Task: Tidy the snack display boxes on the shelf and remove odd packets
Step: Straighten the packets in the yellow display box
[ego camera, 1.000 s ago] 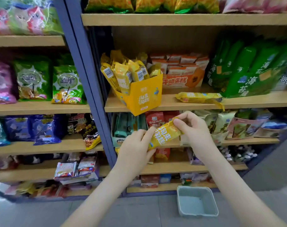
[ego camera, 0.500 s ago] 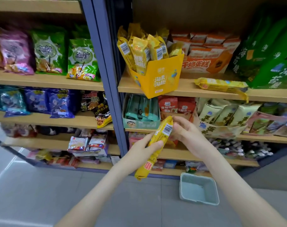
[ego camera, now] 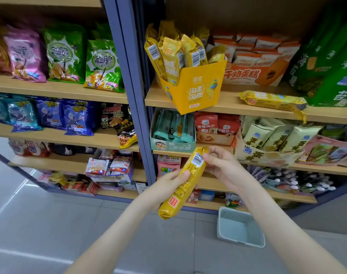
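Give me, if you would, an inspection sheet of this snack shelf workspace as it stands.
Surface: wooden shelf carries the snack boxes.
Job's things: yellow display box sits askew, one corner over the shelf edge, packets upright inside; held yellow packet looks like the same kind.
Clutter: loose yellow packet lies flat on the shelf, right of the box.
Grips: left grip holds the held packet's middle; right grip pinches its top end.
Cables: nothing seen.
Surroundings: grey floor; pale basket stands on it below the shelves.
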`<move>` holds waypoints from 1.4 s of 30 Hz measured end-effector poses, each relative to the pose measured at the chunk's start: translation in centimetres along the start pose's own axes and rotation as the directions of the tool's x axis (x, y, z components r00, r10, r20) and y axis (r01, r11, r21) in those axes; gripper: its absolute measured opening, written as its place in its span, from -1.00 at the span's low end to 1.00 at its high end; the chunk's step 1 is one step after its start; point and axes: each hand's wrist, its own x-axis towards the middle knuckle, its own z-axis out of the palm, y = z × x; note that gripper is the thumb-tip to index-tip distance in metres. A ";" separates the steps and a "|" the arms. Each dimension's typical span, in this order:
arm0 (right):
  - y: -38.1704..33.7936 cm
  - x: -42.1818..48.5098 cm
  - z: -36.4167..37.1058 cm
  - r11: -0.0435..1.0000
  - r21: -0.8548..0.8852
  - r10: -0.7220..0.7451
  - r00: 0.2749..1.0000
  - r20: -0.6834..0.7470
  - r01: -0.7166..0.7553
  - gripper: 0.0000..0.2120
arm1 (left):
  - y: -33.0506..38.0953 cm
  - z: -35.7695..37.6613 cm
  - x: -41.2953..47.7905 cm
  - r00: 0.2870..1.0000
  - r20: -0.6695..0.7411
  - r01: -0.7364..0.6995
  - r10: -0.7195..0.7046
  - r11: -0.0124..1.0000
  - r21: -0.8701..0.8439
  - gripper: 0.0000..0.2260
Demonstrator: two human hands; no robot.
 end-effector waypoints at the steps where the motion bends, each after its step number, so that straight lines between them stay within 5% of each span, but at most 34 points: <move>1: 0.1 0.0 0.1 0.999 0.030 -0.013 1.000 -0.005 0.013 -0.77 | 0.0 -0.2 0.0 1.000 0.011 0.021 -0.021 1.000 -0.006 -0.56; 5: 0.6 0.2 0.8 0.997 0.053 -0.056 0.991 -0.119 0.063 -0.82 | 0.1 -0.3 -0.3 0.998 -0.040 0.049 -0.046 0.996 0.070 -0.46; 9: 1.2 0.8 1.1 0.992 -0.038 -0.127 0.939 -0.318 0.121 -0.76 | 0.3 1.2 -0.3 0.947 -0.244 -0.052 0.209 0.850 0.525 -0.42; 11: 0.9 0.6 1.5 0.989 -0.040 -0.147 0.934 -0.324 0.142 -0.70 | 0.1 1.6 -0.1 0.898 -0.313 -0.073 0.309 0.806 0.587 -0.47; 16: 0.9 -0.6 2.3 0.974 -0.223 -0.030 0.999 0.039 0.038 -0.48 | 0.2 1.5 0.5 0.889 -0.374 -0.217 0.263 0.963 0.159 -0.70; 22: 1.4 -2.1 2.9 0.982 -0.177 0.105 0.958 0.268 -0.058 -0.51 | 1.1 1.7 0.6 0.886 -0.414 -0.344 0.207 0.893 -0.290 -0.71; 26: 1.7 -2.1 2.0 0.962 -0.271 0.065 0.970 0.235 0.001 -0.36 | 1.3 1.4 0.9 0.848 -0.508 -0.392 0.152 0.825 -0.408 -0.73; 31: 2.0 -1.7 1.5 0.915 -0.401 -0.016 0.995 0.097 0.054 -0.41 | 1.5 1.7 1.1 0.835 -0.542 -0.434 0.094 0.717 -0.546 -0.70; 37: 1.6 -2.1 1.4 0.767 -0.630 -0.111 0.992 0.058 0.122 -0.41 | 1.8 1.8 0.9 0.862 -0.501 -0.304 0.079 0.870 -0.387 -0.69; 42: 0.9 -2.6 0.7 0.804 -0.565 -0.133 0.982 0.134 0.186 -0.41 | 2.2 1.7 0.9 0.846 -0.532 -0.292 -0.031 0.808 -0.511 -0.70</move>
